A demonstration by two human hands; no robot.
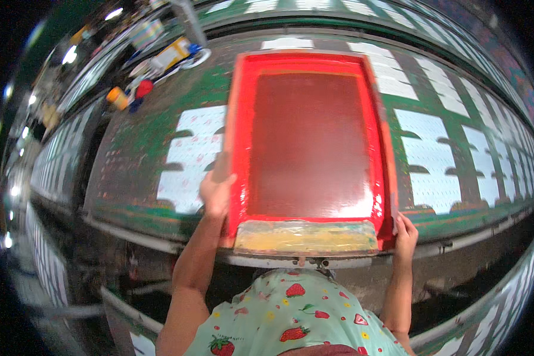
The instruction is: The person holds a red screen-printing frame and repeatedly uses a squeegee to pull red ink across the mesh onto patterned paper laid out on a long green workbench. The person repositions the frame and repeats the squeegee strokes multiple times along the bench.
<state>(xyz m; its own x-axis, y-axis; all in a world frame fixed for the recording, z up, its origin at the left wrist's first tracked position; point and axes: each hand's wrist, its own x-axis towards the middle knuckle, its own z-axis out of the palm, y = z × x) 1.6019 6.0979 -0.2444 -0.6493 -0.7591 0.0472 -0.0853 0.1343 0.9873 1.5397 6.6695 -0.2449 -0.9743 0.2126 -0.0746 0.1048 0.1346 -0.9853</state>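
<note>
A large screen printing frame (381, 142) with a red-coated border lies over the green table in front of me. Its mesh (308, 142) is dark reddish brown, with a glossy patch near the lower right corner. Across its near end runs a yellowish, tape-like strip (305, 236). My left hand (218, 193) grips the frame's left rail, slightly blurred, with the thumb on the near face. At the lower right corner, my right hand (405, 230) holds the right rail, fingers bent round its outer side. What lies beneath the frame is hidden.
White cut pieces with faint pink print (196, 148) lie left of the frame. More pale pieces (427, 157) stand in rows to the right on the green table (130, 172). An orange cup (117, 98), a red item and a yellow-white container (173, 53) sit at the far left.
</note>
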